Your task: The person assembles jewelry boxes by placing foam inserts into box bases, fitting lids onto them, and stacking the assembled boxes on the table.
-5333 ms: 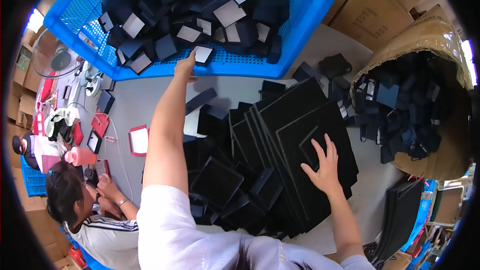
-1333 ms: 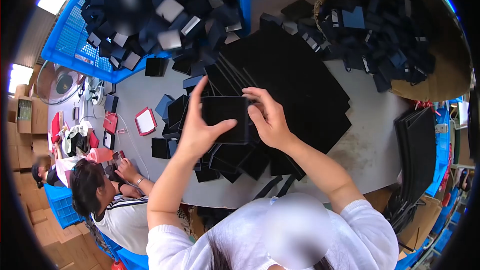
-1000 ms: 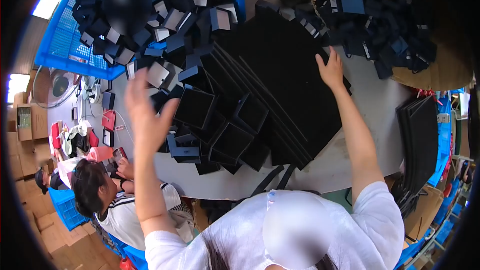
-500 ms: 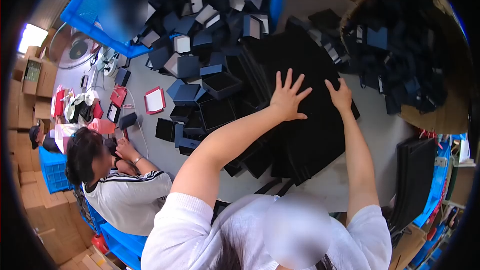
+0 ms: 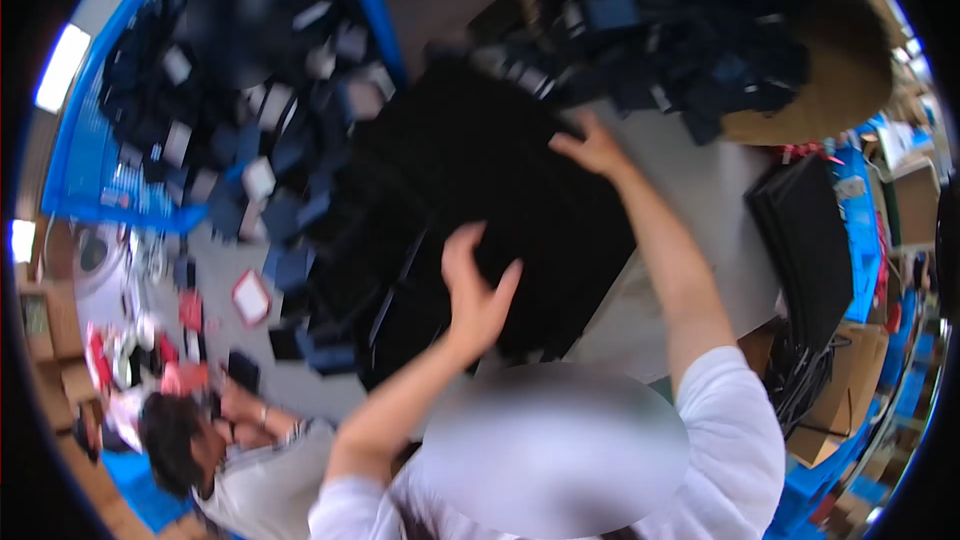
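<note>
A wide stack of flat black sheets (image 5: 510, 170) lies on the table in front of me, its layers fanned toward the left. My left hand (image 5: 477, 295) is over the near part of the stack, thumb and fingers apart and slightly blurred; whether it touches the top sheet I cannot tell. At the far right edge of the stack is my right hand (image 5: 597, 148), with thumb and fingers spread. Neither hand shows anything in its grasp. Dark blue small boxes (image 5: 290, 268) lie left of the stack, some partly under or against it.
A blue crate (image 5: 120, 205) full of small dark boxes stands at the far left. A large cardboard box (image 5: 800, 110) with more is at the far right. Another black stack (image 5: 805, 230) leans at right. A co-worker (image 5: 270, 480) sits at left, near a red-rimmed box lid (image 5: 251, 298).
My view has turned, shifting the scene leftward. My left hand has drawn back from the middle of the black sheets toward me. My right hand is now at the stack's far right edge.
</note>
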`<state>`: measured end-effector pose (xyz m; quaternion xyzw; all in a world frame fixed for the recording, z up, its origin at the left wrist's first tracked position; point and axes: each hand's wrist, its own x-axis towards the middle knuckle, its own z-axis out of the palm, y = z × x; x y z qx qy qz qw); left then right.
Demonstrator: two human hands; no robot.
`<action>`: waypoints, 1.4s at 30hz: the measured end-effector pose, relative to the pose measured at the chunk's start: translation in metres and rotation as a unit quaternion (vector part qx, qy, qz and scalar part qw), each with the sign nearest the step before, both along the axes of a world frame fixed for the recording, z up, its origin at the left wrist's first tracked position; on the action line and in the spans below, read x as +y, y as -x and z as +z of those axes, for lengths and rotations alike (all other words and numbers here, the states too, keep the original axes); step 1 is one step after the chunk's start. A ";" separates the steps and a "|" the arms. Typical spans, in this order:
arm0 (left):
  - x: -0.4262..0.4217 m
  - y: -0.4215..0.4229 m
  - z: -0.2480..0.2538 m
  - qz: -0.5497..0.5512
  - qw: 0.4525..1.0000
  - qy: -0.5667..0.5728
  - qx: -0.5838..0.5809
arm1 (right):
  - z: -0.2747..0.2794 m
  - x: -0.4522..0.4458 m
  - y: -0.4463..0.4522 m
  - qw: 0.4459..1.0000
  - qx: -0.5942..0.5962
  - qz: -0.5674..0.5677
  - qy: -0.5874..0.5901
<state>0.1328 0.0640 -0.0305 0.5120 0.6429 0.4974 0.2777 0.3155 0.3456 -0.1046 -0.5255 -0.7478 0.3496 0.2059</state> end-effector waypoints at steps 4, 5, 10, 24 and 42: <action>-0.044 -0.036 -0.017 0.171 0.833 0.269 -0.452 | -0.006 0.014 -0.007 0.979 -0.091 0.080 0.165; -0.040 -0.034 -0.021 0.185 0.807 0.267 -0.494 | 0.004 0.008 -0.006 0.981 -0.085 0.076 0.159; -0.025 -0.021 -0.043 0.226 0.766 0.253 -0.545 | -0.013 0.000 -0.021 0.982 -0.083 0.022 0.170; -0.017 -0.058 -0.031 0.066 0.966 0.090 -0.234 | -0.067 -0.024 -0.099 0.995 -0.046 -0.050 0.068; -0.012 -0.033 -0.091 0.237 0.918 0.077 -0.309 | 0.015 -0.075 -0.036 0.991 -0.078 -0.084 -0.067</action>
